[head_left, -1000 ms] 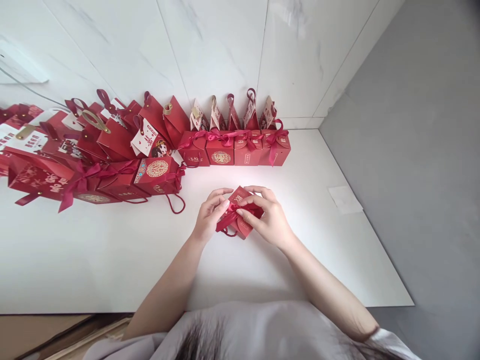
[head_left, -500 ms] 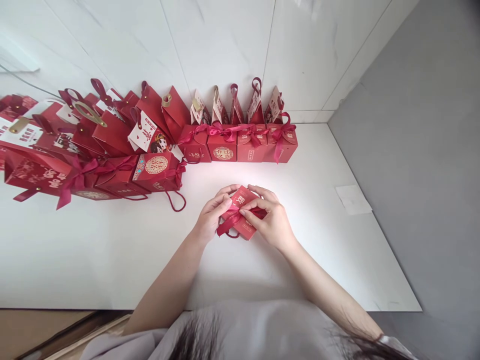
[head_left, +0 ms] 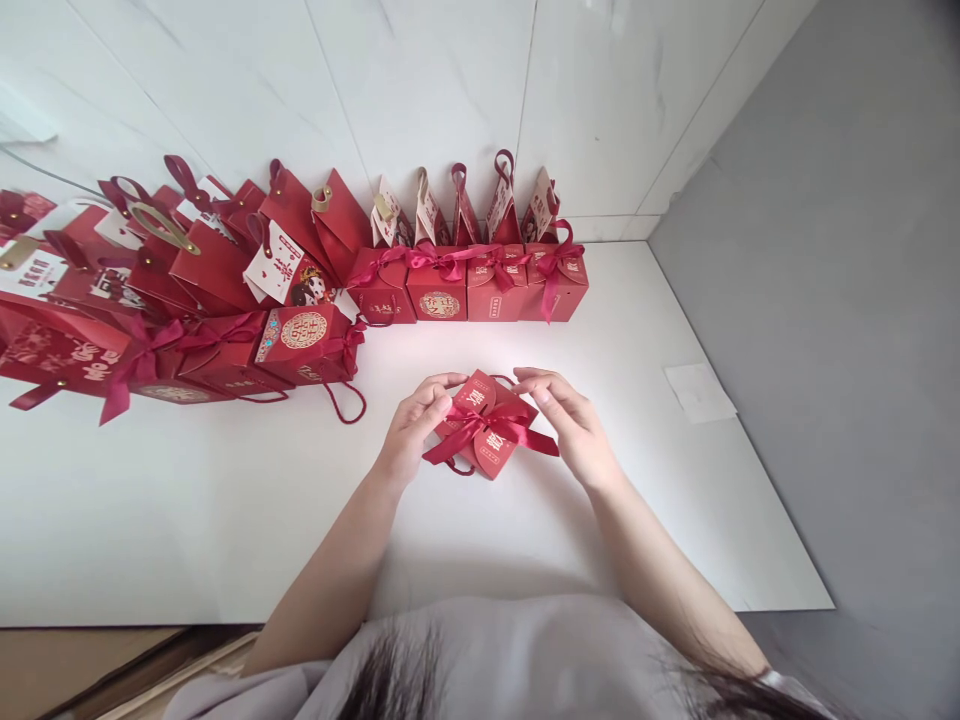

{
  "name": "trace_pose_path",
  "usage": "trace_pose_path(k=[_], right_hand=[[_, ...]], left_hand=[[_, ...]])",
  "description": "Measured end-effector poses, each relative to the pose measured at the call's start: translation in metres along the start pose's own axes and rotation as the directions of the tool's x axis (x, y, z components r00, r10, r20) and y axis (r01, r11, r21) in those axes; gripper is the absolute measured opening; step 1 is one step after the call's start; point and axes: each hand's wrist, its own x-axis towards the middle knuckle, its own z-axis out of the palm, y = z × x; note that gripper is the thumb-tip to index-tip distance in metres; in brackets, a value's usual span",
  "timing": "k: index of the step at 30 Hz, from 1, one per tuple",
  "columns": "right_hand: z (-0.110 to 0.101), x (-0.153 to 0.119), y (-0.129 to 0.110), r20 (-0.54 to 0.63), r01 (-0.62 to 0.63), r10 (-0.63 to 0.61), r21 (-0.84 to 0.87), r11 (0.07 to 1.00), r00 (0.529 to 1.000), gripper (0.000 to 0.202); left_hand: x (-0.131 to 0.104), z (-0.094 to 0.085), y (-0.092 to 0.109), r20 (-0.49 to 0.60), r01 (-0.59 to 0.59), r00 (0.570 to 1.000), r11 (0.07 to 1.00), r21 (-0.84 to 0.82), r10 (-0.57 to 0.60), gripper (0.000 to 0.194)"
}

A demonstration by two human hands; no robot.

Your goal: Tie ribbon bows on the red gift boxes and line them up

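A small red gift box [head_left: 491, 455] with gold characters sits on the white table in front of me, turned at an angle. A dark red ribbon bow [head_left: 487, 425] lies across its top, its tails spread to both sides. My left hand [head_left: 414, 422] is at the box's left side, thumb and fingers pinched near the left bow loop. My right hand [head_left: 574, 425] is beside the box's right corner, fingers apart, with nothing held in it. A red cord shows under the box's lower left edge.
Red boxes with bows [head_left: 442, 295] stand in a row by the tiled wall, pointed boxes behind them. More red boxes and bags [head_left: 217, 265] crowd the left. A white paper [head_left: 700, 392] lies near the right edge of the white table [head_left: 637, 520].
My right hand has let go of the ribbon and moved right, uncovering the bow. The view has shifted slightly.
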Motion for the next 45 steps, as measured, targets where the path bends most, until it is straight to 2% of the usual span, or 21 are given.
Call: trace_pose_path(k=[3, 7, 11, 15, 20, 24, 27, 29, 31, 33, 35, 40, 45], right_hand=[[-0.010, 0.003, 0.000, 0.042, -0.086, 0.084, 0.037, 0.996, 0.996, 0.036], [-0.009, 0.004, -0.002, 0.124, -0.106, 0.097, 0.071, 0.992, 0.988, 0.032], [-0.004, 0.001, -0.004, 0.225, -0.116, 0.090, 0.103, 0.988, 0.970, 0.029], [-0.004, 0.004, -0.001, 0.265, -0.132, 0.090, 0.147, 0.980, 0.960, 0.029], [0.003, 0.018, 0.008, 0.260, -0.151, 0.084, 0.250, 0.956, 0.962, 0.039], [0.009, 0.024, 0.012, 0.265, -0.154, 0.082, 0.261, 0.953, 0.961, 0.038], [0.011, 0.023, 0.013, 0.277, -0.154, 0.077, 0.270, 0.951, 0.958, 0.033], [0.011, 0.020, 0.013, 0.278, -0.168, 0.080, 0.309, 0.936, 0.957, 0.027], [0.010, 0.019, 0.013, 0.277, -0.189, 0.092, 0.348, 0.918, 0.956, 0.018], [0.008, 0.018, 0.015, 0.263, -0.203, 0.110, 0.359, 0.911, 0.958, 0.010], [0.006, 0.017, 0.016, 0.227, -0.205, 0.129, 0.350, 0.914, 0.965, 0.013], [0.003, 0.016, 0.020, 0.159, -0.178, 0.129, 0.349, 0.920, 0.979, 0.023], [0.000, 0.015, 0.021, 0.100, -0.135, 0.110, 0.284, 0.949, 0.989, 0.018]], left_hand=[[-0.003, 0.008, 0.005, -0.100, 0.004, 0.995, 0.985, 0.174, 0.013, 0.038], [-0.006, 0.019, 0.011, -0.220, 0.031, 0.974, 0.940, 0.338, 0.047, 0.044], [-0.007, 0.019, 0.012, -0.171, 0.033, 0.985, 0.927, 0.374, 0.033, 0.043], [-0.008, 0.015, 0.012, -0.126, 0.041, 0.992, 0.917, 0.396, 0.010, 0.038], [-0.010, 0.013, 0.016, -0.038, 0.087, 0.996, 0.930, 0.357, -0.078, 0.029], [-0.010, 0.011, 0.019, -0.006, 0.078, 0.997, 0.923, 0.377, -0.082, 0.025], [-0.010, 0.009, 0.020, 0.010, 0.098, 0.994, 0.924, 0.370, -0.110, 0.027], [-0.011, 0.008, 0.021, 0.040, 0.129, 0.988, 0.942, 0.309, -0.148, 0.028], [-0.012, 0.007, 0.021, 0.069, 0.119, 0.988, 0.964, 0.236, -0.139, 0.024], [-0.011, 0.007, 0.019, 0.060, 0.063, 0.995, 0.978, 0.201, -0.076, 0.027], [-0.010, 0.007, 0.017, 0.025, 0.022, 0.999, 0.983, 0.185, -0.027, 0.029], [-0.007, 0.009, 0.013, -0.009, 0.045, 0.999, 0.996, 0.082, -0.044, 0.024], [-0.006, 0.011, 0.010, -0.048, 0.026, 0.999, 0.997, 0.068, -0.022, 0.023]])
